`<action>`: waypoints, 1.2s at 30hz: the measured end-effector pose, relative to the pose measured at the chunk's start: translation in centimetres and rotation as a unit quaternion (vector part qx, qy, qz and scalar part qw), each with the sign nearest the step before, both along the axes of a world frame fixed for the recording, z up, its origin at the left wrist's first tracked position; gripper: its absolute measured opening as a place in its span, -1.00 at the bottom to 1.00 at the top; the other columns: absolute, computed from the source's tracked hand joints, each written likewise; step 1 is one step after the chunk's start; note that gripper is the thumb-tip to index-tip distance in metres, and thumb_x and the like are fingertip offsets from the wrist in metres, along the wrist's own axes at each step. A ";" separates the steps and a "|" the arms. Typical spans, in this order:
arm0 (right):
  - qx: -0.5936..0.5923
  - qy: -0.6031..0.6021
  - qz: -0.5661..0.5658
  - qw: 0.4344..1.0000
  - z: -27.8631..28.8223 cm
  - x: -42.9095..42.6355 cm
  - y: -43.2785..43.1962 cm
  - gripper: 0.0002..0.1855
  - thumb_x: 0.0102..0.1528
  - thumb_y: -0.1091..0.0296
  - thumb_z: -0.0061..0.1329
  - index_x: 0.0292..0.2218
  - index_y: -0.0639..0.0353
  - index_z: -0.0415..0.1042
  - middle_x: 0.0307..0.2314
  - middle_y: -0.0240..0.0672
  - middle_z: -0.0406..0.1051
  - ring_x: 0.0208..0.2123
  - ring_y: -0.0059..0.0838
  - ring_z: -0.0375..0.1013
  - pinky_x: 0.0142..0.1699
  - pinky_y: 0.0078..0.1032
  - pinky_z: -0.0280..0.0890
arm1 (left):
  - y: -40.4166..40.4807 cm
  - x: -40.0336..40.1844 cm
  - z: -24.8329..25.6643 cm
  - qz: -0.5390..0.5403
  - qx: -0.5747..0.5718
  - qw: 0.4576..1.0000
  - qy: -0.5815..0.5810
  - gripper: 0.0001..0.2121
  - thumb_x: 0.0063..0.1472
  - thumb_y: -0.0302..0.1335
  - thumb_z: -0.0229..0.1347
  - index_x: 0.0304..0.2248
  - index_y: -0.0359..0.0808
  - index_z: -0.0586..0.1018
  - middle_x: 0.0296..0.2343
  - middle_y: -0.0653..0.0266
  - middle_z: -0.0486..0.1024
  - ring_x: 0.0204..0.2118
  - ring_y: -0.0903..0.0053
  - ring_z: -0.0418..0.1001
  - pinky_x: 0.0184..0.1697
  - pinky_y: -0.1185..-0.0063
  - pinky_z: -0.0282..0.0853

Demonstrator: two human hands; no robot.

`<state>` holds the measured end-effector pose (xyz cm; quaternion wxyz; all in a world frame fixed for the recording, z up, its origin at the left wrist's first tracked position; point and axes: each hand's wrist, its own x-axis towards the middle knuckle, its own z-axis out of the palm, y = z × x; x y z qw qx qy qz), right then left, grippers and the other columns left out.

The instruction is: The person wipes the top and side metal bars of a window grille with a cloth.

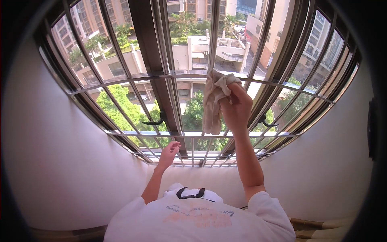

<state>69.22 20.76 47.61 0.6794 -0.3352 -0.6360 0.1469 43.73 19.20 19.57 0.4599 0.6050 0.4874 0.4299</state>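
My right hand (pixel 239 110) grips a crumpled beige cloth (pixel 212 101), whose lower end hangs down loosely. The top of the cloth lies over a vertical metal bar (pixel 213 39) of the window grille, where a horizontal rail (pixel 187 73) crosses; whether it wraps around the bar is hidden. Lower and to the left, my left hand (pixel 170 153) is raised before the bottom bars with its fingers loosely bent. Nothing shows in it, and I cannot tell whether its fingertips touch a bar.
Behind the grille stand dark window frames (pixel 149 39) with a left black handle (pixel 155 121) and a right black handle (pixel 267 121). White walls (pixel 78 157) close in at both sides. Outside, trees (pixel 121 103) and buildings are visible far below.
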 end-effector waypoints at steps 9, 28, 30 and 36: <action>0.368 -0.195 -0.080 0.906 18.9 -3.8 11.2 -0.81 -0.07 0.58 -0.04 -0.35 0.28 0.50 -0.37 -0.13 0.50 -0.37 -0.20 0.52 -0.24 -0.44 0.39 | -1.8 0.9 5.9 -0.071 0.004 0.997 0.042 -0.74 0.29 -0.40 0.00 -0.08 -0.35 0.46 -0.25 0.22 0.57 -0.25 0.56 0.50 -0.12 0.58 0.39; -0.054 -0.517 0.013 0.854 8.0 -6.2 7.7 0.02 -0.12 0.04 0.25 0.20 0.30 0.01 0.04 0.14 0.23 0.12 0.03 0.20 0.21 -0.29 0.07 | -11.7 -4.6 -1.6 -0.066 -0.110 0.991 -0.037 -0.72 0.32 -0.46 -0.04 -0.02 -0.37 0.43 -0.24 0.21 0.55 -0.18 0.55 0.50 -0.08 0.60 0.38; -0.043 -0.534 0.010 0.844 7.2 -4.5 7.6 -0.03 -0.09 0.10 0.24 0.20 0.25 0.02 0.03 0.12 0.24 0.10 0.02 0.22 0.20 -0.31 0.09 | -12.4 -4.8 -2.3 -0.060 -0.085 0.994 -0.028 -0.72 0.31 -0.41 -0.02 -0.04 -0.35 0.45 -0.26 0.15 0.58 -0.21 0.49 0.54 -0.09 0.56 0.42; -0.047 -0.553 -0.035 0.831 7.9 -4.0 7.2 -0.62 0.12 0.31 0.05 -0.05 0.21 0.38 -0.18 -0.08 0.42 -0.15 -0.12 0.43 -0.04 -0.33 0.33 | -14.5 -6.9 -2.7 -0.060 -0.107 0.992 -0.040 -0.75 0.30 -0.49 -0.04 -0.05 -0.35 0.45 -0.26 0.20 0.55 -0.21 0.54 0.51 -0.09 0.60 0.40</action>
